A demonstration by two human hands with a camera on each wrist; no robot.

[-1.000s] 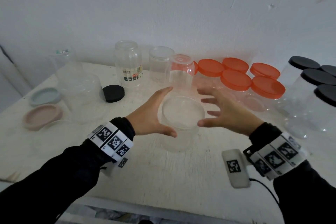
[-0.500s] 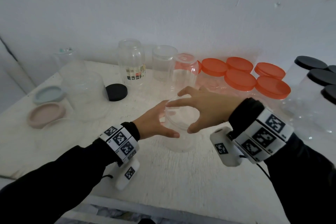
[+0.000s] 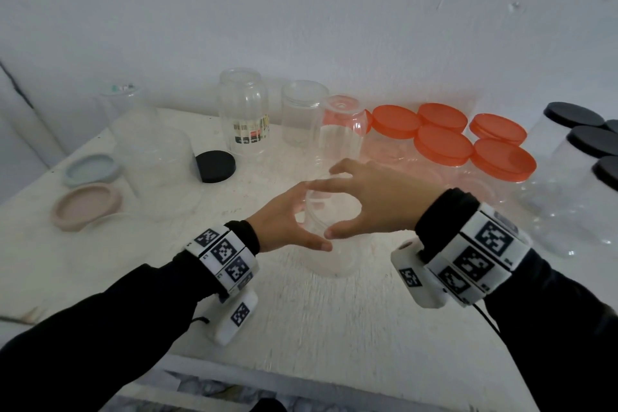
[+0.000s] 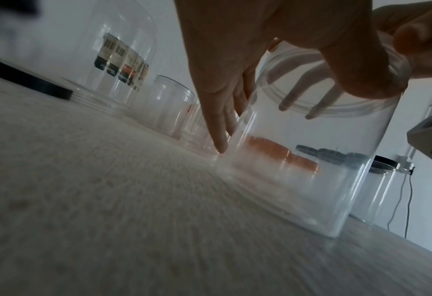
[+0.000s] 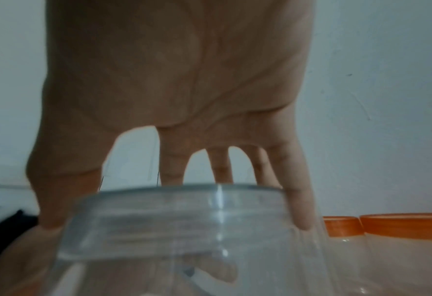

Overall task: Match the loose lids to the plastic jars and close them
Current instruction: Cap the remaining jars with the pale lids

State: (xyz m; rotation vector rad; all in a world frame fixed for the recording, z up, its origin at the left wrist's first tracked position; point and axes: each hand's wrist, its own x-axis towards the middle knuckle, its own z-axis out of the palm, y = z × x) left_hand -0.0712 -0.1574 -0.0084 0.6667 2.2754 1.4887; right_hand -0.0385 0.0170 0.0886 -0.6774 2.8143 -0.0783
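Observation:
A clear plastic jar [image 3: 331, 259] stands mid-table with a clear lid [image 3: 337, 211] on its mouth. My left hand [image 3: 312, 221] grips the jar's upper body from the left, thumb in front and fingers behind. Coming from above and the right, my right hand [image 3: 329, 204] curls its thumb and fingers round the lid's rim. In the left wrist view my left hand [image 4: 291, 112] wraps the jar [image 4: 298, 170] just under the lid [image 4: 349, 108]. In the right wrist view my right hand [image 5: 174, 220] has thumb and fingers down the sides of the lid [image 5: 179, 216].
Loose lids lie at the left: black [image 3: 215, 165], grey-blue [image 3: 90, 169], pink [image 3: 85, 206]. A wide open jar [image 3: 157, 170], a labelled jar [image 3: 244, 114], another clear jar [image 3: 302, 114] and an upturned one [image 3: 341, 130] stand behind. Orange-lidded jars [image 3: 441, 144] and black-lidded jars [image 3: 582, 160] fill the right.
My right hand swung from beside the jar to over its top and closed its fingers round the lid. The left hand kept its hold on the jar.

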